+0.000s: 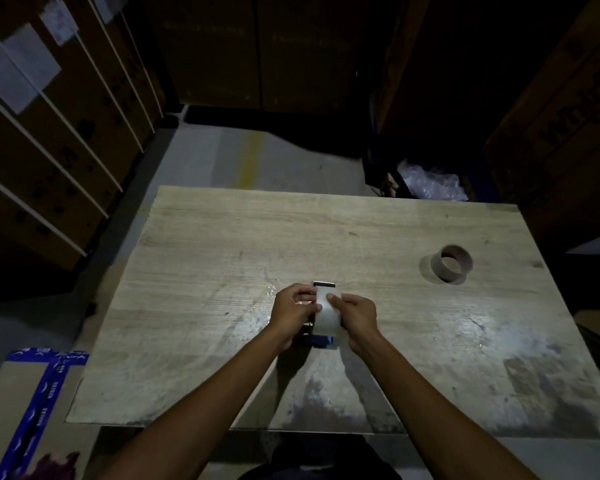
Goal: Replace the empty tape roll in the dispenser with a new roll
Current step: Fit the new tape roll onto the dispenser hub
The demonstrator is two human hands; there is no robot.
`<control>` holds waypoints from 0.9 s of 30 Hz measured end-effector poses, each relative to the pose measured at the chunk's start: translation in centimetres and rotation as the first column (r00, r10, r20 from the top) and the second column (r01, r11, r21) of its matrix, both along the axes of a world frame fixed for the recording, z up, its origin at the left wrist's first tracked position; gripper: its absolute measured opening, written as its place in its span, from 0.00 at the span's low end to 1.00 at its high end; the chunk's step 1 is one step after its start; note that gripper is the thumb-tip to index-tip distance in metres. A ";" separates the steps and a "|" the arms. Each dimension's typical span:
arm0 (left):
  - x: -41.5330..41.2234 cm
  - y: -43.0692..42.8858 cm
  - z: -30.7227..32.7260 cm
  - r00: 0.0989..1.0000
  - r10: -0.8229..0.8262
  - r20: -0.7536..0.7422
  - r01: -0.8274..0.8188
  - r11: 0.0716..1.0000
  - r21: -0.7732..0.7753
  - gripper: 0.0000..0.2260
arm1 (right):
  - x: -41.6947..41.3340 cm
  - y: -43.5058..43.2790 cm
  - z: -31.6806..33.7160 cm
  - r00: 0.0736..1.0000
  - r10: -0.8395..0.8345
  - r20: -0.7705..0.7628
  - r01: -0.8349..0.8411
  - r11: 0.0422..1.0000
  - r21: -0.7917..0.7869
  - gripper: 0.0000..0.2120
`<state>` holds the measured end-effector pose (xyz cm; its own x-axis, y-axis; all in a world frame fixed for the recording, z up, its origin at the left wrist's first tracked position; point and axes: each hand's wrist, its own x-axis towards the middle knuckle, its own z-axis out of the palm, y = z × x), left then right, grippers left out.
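Hands gripping tape roll (327,315) seated in dispenser (323,283): left hand (291,308) curled on one side, right hand (360,315) opposite; empty cardboard core (451,267) well right of both, on table (222,254).

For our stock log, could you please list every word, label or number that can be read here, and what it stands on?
Large dark print on the cardboard box at right: too blurred to read.
White labels on the cartons at left: too blurred.
White print on the blue tape, lower left: too small.
Tape roll, dispenser, empty core: no print visible.
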<state>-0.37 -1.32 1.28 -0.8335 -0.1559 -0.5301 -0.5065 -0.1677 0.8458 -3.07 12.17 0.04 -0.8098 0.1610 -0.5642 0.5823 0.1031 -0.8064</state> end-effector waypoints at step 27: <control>-0.5 -0.1 -0.4 0.987 -0.131 -0.092 0.130 0.991 -0.023 0.21 | -0.3 0.7 -0.5 0.972 0.218 -0.091 -0.164 0.900 0.404 0.26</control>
<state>-0.89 -1.45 0.88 -0.8928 -0.0507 -0.4475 -0.4421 -0.0909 0.8923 -3.42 12.82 -0.48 -0.9091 0.1810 -0.3751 0.4119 0.5240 -0.7455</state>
